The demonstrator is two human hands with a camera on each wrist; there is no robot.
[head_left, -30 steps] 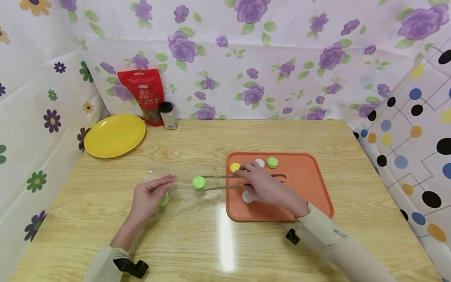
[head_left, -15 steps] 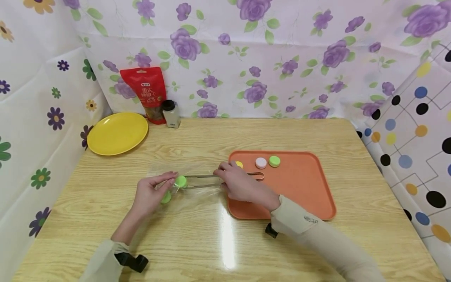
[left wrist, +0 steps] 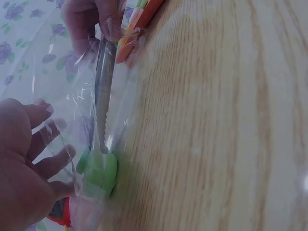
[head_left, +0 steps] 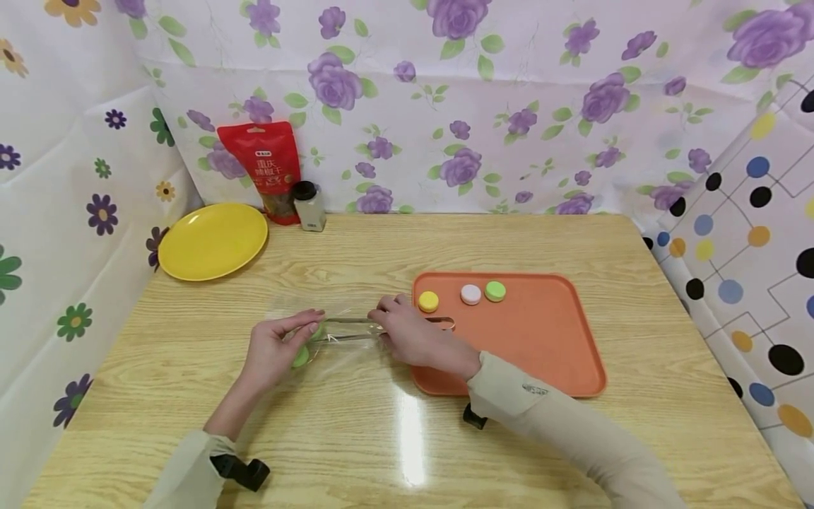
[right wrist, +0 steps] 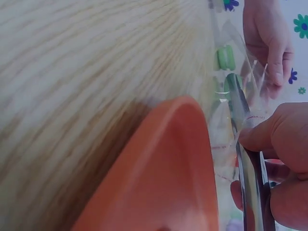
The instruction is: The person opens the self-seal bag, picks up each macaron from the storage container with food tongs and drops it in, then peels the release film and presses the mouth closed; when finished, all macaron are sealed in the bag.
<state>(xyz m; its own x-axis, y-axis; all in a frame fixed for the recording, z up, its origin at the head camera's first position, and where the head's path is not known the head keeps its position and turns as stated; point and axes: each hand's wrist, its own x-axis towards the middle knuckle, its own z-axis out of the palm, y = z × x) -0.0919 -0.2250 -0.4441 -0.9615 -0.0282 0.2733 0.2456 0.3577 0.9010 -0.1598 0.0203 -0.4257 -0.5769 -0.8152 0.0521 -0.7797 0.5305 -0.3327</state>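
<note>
My right hand (head_left: 416,339) holds a pair of metal tongs (right wrist: 252,187), which reach leftward into a clear plastic bag (left wrist: 79,103). At the bag's left end, two green macarons lie inside; one green macaron (head_left: 301,355) shows below my left hand (head_left: 273,350). The other green macaron (head_left: 318,331) is at the tong tips, partly covered by fingers. Whether the tongs still squeeze it, I cannot tell. My left thumb and fingers pinch the bag's film. On the orange tray (head_left: 521,353) sit a yellow macaron (head_left: 429,302), a pale pink macaron (head_left: 470,295) and another green macaron (head_left: 495,291).
A yellow plate (head_left: 213,242) stands at the back left. Beside it are a red pouch (head_left: 270,170) and a black-lidded shaker (head_left: 309,206). Flowered and dotted cloth (head_left: 458,106) surrounds the wooden table (head_left: 343,438).
My right hand has moved left, carrying a green macaron in the tongs deeper into the bag, up to the left hand. The yellow macaron on the tray is uncovered. My left hand stays nearly still.
</note>
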